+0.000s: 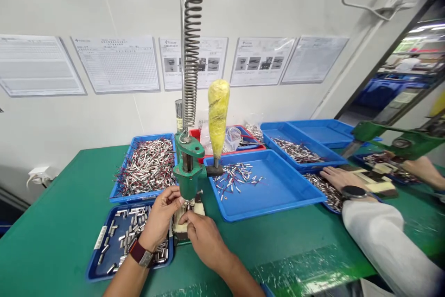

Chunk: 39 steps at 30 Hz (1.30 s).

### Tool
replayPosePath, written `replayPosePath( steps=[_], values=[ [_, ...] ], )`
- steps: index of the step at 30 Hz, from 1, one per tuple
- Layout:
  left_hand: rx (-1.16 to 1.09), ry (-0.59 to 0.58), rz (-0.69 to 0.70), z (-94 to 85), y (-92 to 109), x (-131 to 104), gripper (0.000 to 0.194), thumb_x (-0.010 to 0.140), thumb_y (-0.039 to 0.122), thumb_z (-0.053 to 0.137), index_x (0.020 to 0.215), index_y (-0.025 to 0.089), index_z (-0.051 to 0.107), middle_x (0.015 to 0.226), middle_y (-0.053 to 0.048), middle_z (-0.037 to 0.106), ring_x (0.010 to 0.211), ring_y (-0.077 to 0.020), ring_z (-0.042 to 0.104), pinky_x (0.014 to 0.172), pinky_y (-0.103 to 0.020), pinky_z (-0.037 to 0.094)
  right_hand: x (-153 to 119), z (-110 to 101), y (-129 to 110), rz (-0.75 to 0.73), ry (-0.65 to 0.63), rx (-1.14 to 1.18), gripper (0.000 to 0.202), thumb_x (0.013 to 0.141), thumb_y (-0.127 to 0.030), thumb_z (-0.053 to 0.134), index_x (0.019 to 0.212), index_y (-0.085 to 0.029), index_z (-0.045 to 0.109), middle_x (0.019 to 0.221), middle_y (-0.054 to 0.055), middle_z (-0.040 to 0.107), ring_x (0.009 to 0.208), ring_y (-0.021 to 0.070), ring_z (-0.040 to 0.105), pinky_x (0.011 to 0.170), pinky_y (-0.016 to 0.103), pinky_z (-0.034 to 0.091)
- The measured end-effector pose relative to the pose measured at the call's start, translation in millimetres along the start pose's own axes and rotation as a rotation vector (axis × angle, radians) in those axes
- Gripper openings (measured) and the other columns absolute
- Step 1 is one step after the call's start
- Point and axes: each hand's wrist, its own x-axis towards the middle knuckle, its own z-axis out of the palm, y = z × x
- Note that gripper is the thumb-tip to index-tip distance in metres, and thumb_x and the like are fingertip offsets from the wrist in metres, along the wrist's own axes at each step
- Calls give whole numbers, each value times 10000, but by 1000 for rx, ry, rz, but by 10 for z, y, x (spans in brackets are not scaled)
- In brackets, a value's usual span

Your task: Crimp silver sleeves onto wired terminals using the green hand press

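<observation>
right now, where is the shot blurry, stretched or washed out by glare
Head view: glare on the green tabletop at bottom right, pale light patches high on the white wall; head view: far-right green press looks blurred, leftmost sheet slanted, probably by lens stretch; head view: left hand and right hand fairly clear.

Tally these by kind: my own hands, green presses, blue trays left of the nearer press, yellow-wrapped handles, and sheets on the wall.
Own hands, left hand and right hand: 2
Green presses, nearer press and farther press: 2
Blue trays left of the nearer press: 2
Yellow-wrapped handle: 1
Wall sheets: 5
Total: 12
</observation>
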Motion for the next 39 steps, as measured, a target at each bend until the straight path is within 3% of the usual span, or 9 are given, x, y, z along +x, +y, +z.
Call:
replayPosePath(
  steps=[9,18,20,22,24,25,30,34,39],
  values=[
    [-81,-80,-58,133,35,-22,334,815,348,733,1083,244,564,859,25,614,567,-67,466,510,-181,354,-7,10,-16,-17,-13,-77,330,830,-41,422,996,-209,652,942,15,738,845,164,668,719,229,373],
    [134,-134,51,32,59,21,249,827,325,710,993,185,587,886,-17,624,879,-171,583,816,-268,431,-109,22,60,-98,-71,2,262,871,-116,425,941,-198,664,693,3,674,612,146,615,578,229,367],
    [168,-157,70,-4,75,32,226,823,319,715,946,181,585,873,-15,627,870,-168,580,820,-268,419,-84,-221,23,-92,99,195,232,910,-182,423,929,-188,654,596,-23,608,497,119,545,511,216,380],
    [182,-156,68,-28,74,29,219,826,319,714,941,178,591,876,-17,636,869,-165,581,827,-269,412,97,-658,-136,-95,505,328,199,939,-267,456,971,-184,634,624,-26,602,509,110,543,517,214,430],
    [170,-158,46,-46,60,15,308,815,315,728,1065,182,606,940,-36,654,915,-176,589,847,-277,412,436,-1209,-431,-203,920,365,205,927,-348,537,1040,-195,614,802,11,655,715,129,623,664,243,504],
    [168,-166,35,-55,51,8,402,801,310,743,1155,187,597,998,-51,662,953,-185,591,856,-282,411,635,-1482,-610,-296,952,401,262,918,-381,562,1110,-205,598,948,38,669,840,147,642,734,267,522],
    [253,-151,-1,-78,39,-10,525,752,349,781,1216,166,618,1020,-79,667,893,-184,583,807,-288,420,1105,-2139,-1336,-458,436,638,355,947,-520,473,983,-208,637,754,21,642,684,144,614,620,276,528],
    [296,-90,5,-62,60,-33,431,734,381,786,1080,148,676,903,-52,646,795,-163,554,753,-280,421,488,-1868,-1502,-627,582,682,347,939,-418,541,639,-253,597,550,-8,485,518,138,522,482,285,456],
    [285,-74,34,-28,63,-48,341,752,344,765,1018,139,705,832,-27,631,734,-141,519,705,-262,400,265,-1790,-1366,-693,518,728,394,984,-419,398,722,-262,647,583,21,546,502,153,538,463,300,448]
  ],
)
